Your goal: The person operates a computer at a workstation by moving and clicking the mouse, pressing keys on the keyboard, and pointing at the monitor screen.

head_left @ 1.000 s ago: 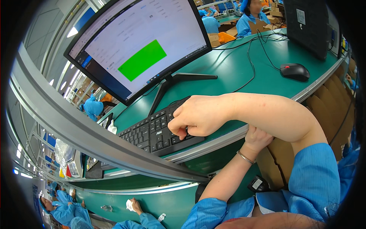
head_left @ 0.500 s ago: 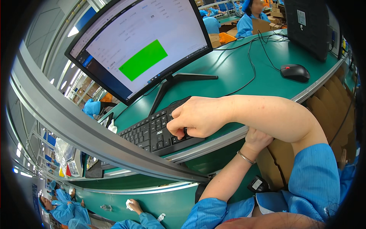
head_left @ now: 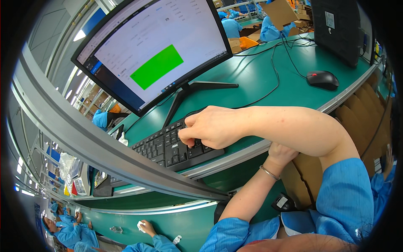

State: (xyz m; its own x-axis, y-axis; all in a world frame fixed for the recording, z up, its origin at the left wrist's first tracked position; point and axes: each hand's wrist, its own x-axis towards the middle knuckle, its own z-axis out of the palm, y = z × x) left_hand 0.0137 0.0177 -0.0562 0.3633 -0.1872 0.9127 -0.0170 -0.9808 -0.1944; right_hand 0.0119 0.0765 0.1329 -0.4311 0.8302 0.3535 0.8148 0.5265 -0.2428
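Observation:
My right hand (head_left: 214, 127) is over the number-key end of a black keyboard (head_left: 168, 148). Its fingers bend down to the keys, somewhat apart, and nothing is held; some fingertips are hidden. My right forearm crosses above my left hand (head_left: 282, 154), which is close to the table's front rail. A metal bangle circles the left wrist, and the left fingers are mostly hidden behind the right forearm. Beyond the keyboard stands a monitor (head_left: 151, 42), its screen lit with a green rectangle (head_left: 157, 67).
A black mouse (head_left: 322, 80) lies on the green table (head_left: 252, 84), with cables behind it. Another dark monitor (head_left: 336, 31) stands at right. A grey metal post (head_left: 105, 155) slants across the left front. Brown cardboard (head_left: 304, 178) is below the table edge. Co-workers in blue work around.
My right hand has moved slightly left over the keys. My left hand stays by the rail. In the background, a co-worker's cardboard piece has been raised.

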